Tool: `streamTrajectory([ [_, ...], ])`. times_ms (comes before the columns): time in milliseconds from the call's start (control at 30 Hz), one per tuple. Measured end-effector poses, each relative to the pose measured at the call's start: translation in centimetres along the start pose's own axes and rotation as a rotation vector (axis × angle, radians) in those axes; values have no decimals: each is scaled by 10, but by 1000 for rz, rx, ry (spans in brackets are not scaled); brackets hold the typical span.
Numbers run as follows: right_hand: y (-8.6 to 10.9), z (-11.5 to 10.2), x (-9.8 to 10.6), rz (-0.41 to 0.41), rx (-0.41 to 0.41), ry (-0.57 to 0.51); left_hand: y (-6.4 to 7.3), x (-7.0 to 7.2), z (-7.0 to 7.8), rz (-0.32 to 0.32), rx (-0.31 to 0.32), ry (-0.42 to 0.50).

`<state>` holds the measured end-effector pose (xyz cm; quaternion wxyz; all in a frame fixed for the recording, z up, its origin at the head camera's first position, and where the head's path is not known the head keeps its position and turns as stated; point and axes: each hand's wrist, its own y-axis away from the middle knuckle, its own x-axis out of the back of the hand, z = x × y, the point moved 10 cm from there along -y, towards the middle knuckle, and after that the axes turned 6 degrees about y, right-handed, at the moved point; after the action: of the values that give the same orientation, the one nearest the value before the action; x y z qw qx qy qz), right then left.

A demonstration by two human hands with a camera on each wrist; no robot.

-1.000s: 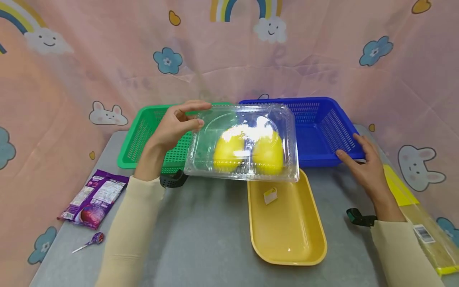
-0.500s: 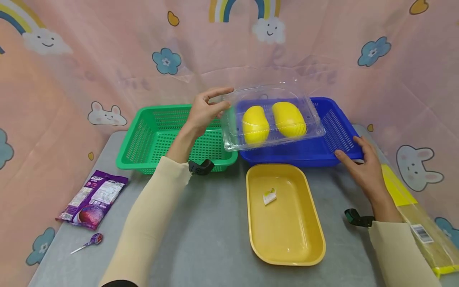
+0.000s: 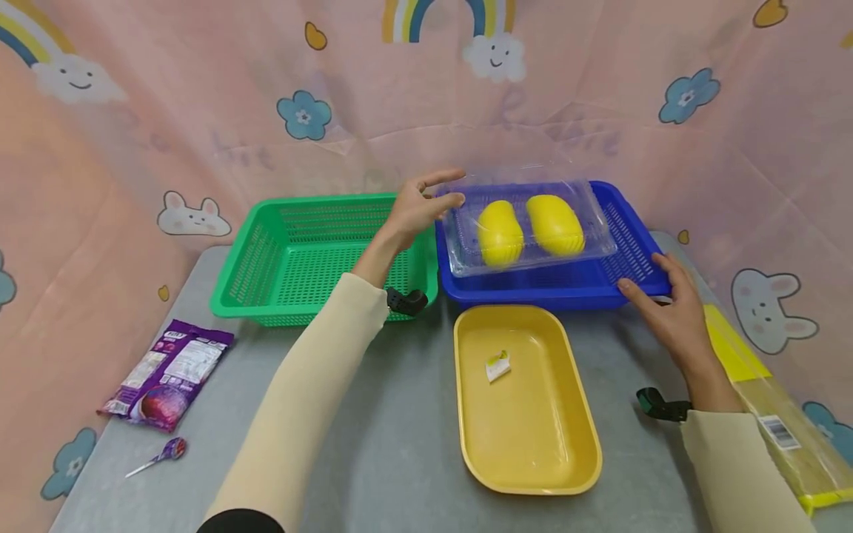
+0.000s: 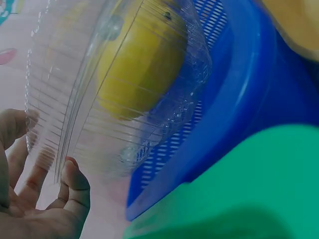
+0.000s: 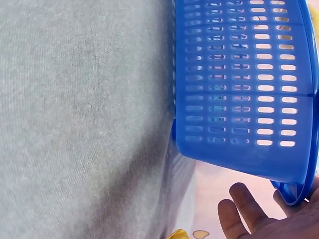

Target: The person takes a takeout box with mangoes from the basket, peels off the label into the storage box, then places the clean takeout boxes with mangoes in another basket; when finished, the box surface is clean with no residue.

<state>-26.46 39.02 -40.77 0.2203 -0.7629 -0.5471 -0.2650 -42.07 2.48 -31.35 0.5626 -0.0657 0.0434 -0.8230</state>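
My left hand (image 3: 416, 211) pinches the left edge of a clear plastic clamshell box (image 3: 526, 255) between thumb and fingers. Inside it lie two yellow mangoes (image 3: 500, 235), side by side. The box overlaps the blue basket (image 3: 520, 295) in the head view, tilted. The left wrist view shows the thumb and fingers on the box's lipped edge (image 4: 65, 134), with one mango (image 4: 142, 64) behind the plastic. At the basket's right end, my right hand (image 3: 680, 318) grips the rim, thumb on top. In the right wrist view its fingers (image 5: 244, 204) reach below the rim.
A green basket (image 3: 229, 300) stands left of the blue one. In front is a yellow tray (image 3: 533, 444) holding a small wrapper (image 3: 497, 366). Far left lie a purple packet (image 3: 169, 374) and a lollipop (image 3: 175, 448); a yellow-and-clear bag (image 3: 766, 400) lies right.
My left hand has carried the box of mangoes rightward and away, from across both baskets to over the blue one, its angle changing. The right hand has stayed on the blue basket's rim.
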Motion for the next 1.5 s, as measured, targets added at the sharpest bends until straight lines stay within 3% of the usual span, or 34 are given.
streamTrajectory([
  [233, 0, -1, -2, 11, -8, 2, -13, -17, -20, -44, 16, -90],
  [500, 1, 0, -2, 13, -12, 19, -13, -26, -37, -80, 40, -202],
  [700, 2, 0, -2, 14, -6, 12, -10, -29, -38, -92, 23, -280],
  [1000, 3, 0, -1, 13, -9, 18, -9, -34, -34, -112, -60, -358],
  [1300, 1, -1, -1, 1, 11, 22, -7, -33, -36, -102, -32, -441],
  [1500, 1, -1, 0, -4, 15, 17, -4, -36, -35, -135, -38, -467],
])
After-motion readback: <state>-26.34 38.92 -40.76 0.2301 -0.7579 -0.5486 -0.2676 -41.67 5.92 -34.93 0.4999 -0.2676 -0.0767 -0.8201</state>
